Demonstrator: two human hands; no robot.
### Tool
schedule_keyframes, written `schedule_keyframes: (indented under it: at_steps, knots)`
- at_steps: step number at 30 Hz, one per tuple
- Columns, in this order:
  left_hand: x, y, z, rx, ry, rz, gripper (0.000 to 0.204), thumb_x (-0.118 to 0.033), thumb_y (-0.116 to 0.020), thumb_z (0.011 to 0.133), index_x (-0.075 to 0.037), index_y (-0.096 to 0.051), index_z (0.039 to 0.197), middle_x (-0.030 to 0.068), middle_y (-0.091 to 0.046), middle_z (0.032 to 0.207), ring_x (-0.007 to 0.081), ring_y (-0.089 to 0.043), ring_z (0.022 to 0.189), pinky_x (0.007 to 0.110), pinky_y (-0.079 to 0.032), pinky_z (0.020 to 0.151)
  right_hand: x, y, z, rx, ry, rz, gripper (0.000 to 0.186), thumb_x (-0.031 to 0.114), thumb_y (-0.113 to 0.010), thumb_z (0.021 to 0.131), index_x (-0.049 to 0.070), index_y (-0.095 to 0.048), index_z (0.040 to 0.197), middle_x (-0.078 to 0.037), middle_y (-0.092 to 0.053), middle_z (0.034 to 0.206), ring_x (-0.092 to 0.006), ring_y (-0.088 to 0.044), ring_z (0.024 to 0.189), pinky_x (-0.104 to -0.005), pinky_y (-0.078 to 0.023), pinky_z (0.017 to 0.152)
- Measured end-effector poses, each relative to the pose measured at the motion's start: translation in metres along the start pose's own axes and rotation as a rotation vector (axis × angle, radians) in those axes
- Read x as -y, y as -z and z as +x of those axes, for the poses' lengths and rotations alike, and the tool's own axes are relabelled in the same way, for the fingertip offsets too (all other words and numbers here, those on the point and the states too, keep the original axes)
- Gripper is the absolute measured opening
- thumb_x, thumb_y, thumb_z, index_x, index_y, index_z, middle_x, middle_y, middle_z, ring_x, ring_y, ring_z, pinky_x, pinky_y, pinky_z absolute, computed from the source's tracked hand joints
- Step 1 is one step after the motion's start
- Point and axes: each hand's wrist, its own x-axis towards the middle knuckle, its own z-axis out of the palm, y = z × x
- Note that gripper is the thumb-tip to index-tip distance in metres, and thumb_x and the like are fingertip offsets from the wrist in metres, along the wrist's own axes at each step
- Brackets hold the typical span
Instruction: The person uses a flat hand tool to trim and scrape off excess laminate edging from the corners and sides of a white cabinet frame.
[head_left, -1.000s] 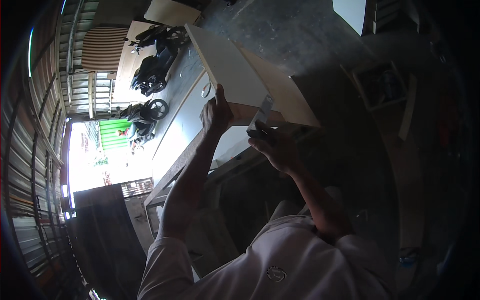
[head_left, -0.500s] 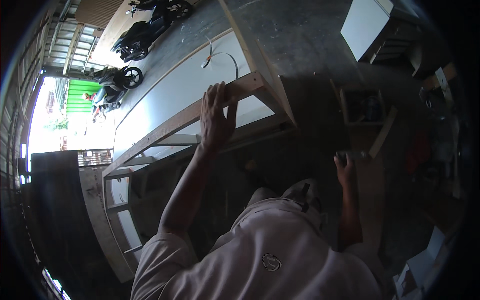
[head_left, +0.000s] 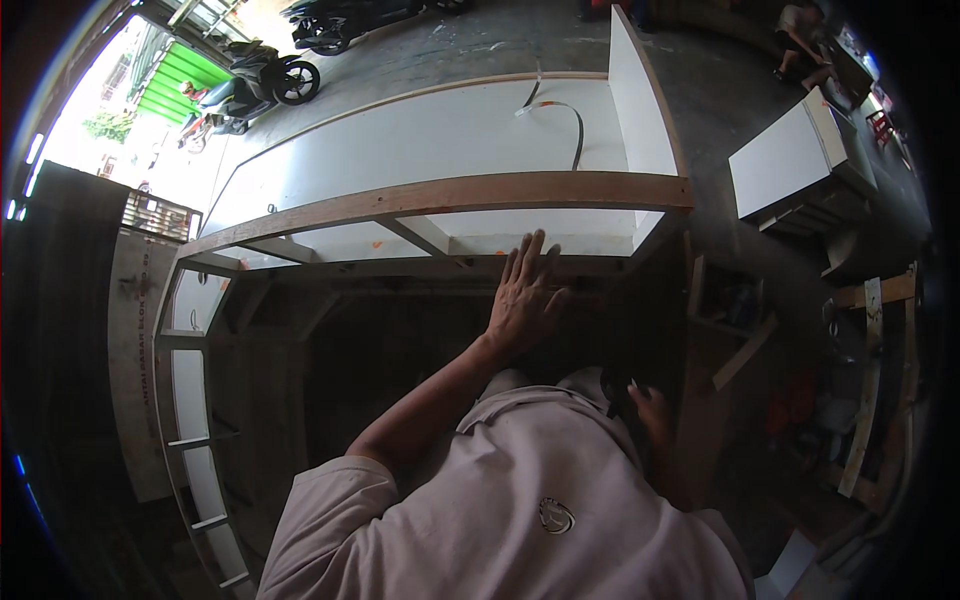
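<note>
In front of me stands a long counter-like wooden frame with a brown top rail [head_left: 440, 192] and a white panel [head_left: 400, 140] behind it. My left hand [head_left: 522, 300] is held up below the rail, fingers stretched and spread, with nothing in it. It appears apart from the wood. A dark cable [head_left: 579, 135] with a pale connector curves over the white panel. My right hand [head_left: 652, 405] is low beside my waist, its fingers curled in the shadow. Whatever it may hold there is too dark to make out.
A box of dark items [head_left: 728, 298] sits to the right, by a loose wooden strip [head_left: 745, 352]. Farther right are a white cabinet [head_left: 790, 160] and a wooden frame [head_left: 868, 375]. Motorcycles [head_left: 280, 75] stand beyond the counter; another person [head_left: 803, 38] is far right.
My left hand has come off the brown rail and moved right and lower. My right hand has drawn in toward my waist. The view has turned, bringing the white end panel into sight.
</note>
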Motion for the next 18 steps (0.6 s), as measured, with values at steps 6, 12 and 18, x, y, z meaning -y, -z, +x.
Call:
schedule_keyframes:
  at_steps: [6,12,18]
  knots:
    - [0.116,-0.035,-0.057,0.237,0.188,0.077,0.078,-0.03,-0.071,0.088,0.004,-0.038,0.15,0.0247,-0.023,0.162,0.0421,-0.022,0.152,0.053,-0.021,0.123,0.19,-0.027,-0.047,-0.024,0.254,0.102,0.064,0.044,-0.077,0.083,0.003,-0.064,0.13,-0.023,-0.07,0.118,-0.0354,-0.068,0.112,-0.0412,-0.053,0.095]
    - [0.182,-0.071,-0.049,0.346,0.17,0.131,0.089,-0.03,-0.072,0.087,0.001,-0.024,0.156,0.0197,-0.015,0.166,0.0392,-0.014,0.155,0.052,-0.019,0.124,0.307,-0.043,-0.148,0.048,0.704,0.065,0.07,0.042,-0.083,0.078,0.007,-0.063,0.135,-0.017,-0.073,0.104,-0.0324,-0.074,0.092,-0.0396,-0.058,0.08]
    - [0.211,-0.098,-0.066,0.266,0.157,0.124,0.106,-0.028,-0.077,0.083,-0.005,-0.008,0.162,0.0143,-0.009,0.169,0.0374,-0.008,0.156,0.051,-0.016,0.126,0.379,-0.049,-0.192,0.233,0.5,-0.306,0.079,0.044,-0.084,0.077,0.012,-0.056,0.143,-0.023,-0.069,0.123,-0.0316,-0.069,0.115,-0.0389,-0.055,0.096]
